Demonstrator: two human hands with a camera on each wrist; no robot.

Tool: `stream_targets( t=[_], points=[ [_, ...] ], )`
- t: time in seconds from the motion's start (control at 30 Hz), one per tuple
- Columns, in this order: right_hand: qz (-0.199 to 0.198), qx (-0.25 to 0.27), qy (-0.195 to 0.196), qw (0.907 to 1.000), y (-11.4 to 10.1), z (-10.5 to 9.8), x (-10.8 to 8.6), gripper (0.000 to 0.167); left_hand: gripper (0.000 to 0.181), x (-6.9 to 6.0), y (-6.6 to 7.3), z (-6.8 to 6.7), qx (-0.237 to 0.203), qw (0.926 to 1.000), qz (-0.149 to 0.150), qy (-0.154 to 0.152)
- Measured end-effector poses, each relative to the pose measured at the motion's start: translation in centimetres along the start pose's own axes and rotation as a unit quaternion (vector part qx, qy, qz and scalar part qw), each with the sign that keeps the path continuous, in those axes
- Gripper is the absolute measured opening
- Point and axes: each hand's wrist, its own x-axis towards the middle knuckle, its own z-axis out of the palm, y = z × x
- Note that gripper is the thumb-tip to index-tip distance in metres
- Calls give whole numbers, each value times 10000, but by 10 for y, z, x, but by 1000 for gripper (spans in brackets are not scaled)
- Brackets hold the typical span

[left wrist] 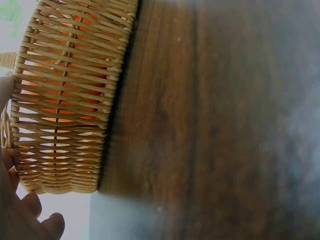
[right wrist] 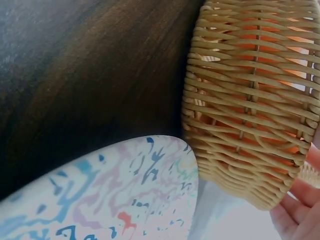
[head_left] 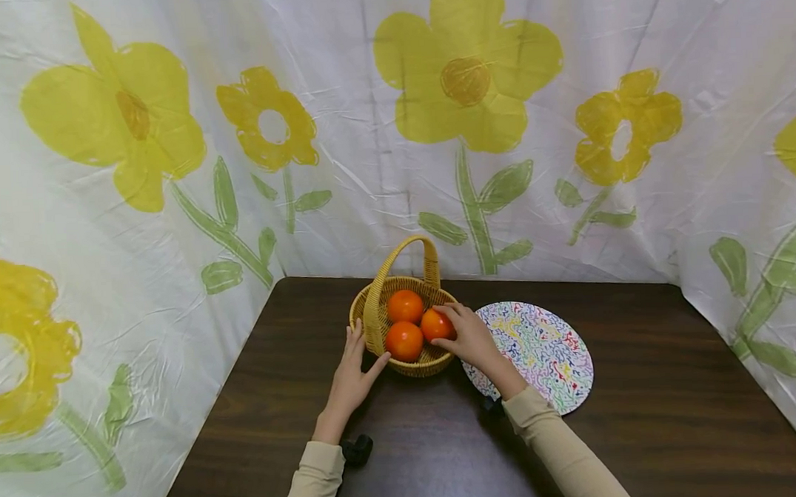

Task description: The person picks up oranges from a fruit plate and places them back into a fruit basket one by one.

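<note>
A wicker basket (head_left: 419, 368) with a tall arched handle (head_left: 374, 309) stands near the back of the table, holding three oranges. One orange (head_left: 405, 306) sits at the rear and another (head_left: 404, 342) at the front. My right hand (head_left: 472, 339) reaches over the right rim and grips the third orange (head_left: 435, 323) between thumb and fingers. Against the basket's left side rests my left hand (head_left: 352, 382), fingers extended and thumb spread toward the front rim. Orange skin shows through the weave of the basket (left wrist: 70, 100) in both wrist views.
Right of the basket lies a round, flat board with a colourful squiggle pattern (head_left: 543, 353), partly under my right forearm. The dark wood table (head_left: 644, 386) meets a white curtain (head_left: 343, 221) with yellow flowers at its back and sides.
</note>
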Motion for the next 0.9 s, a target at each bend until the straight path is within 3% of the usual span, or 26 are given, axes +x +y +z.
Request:
stream_targets(
  t=[0.5, 0.7, 0.9],
  points=[
    [19, -446, -306, 9985, 1, 4, 12, 64, 76, 8, 2, -8, 405, 9990, 102, -168],
    [5, -212, -357, 9991, 1, 1, 9, 63, 77, 10, 3, -11, 584, 9979, 105, -252],
    [-208, 20, -158, 9997, 2, -5, 2, 58, 79, 9, 3, -15, 764, 9965, 138, -318]
  ],
)
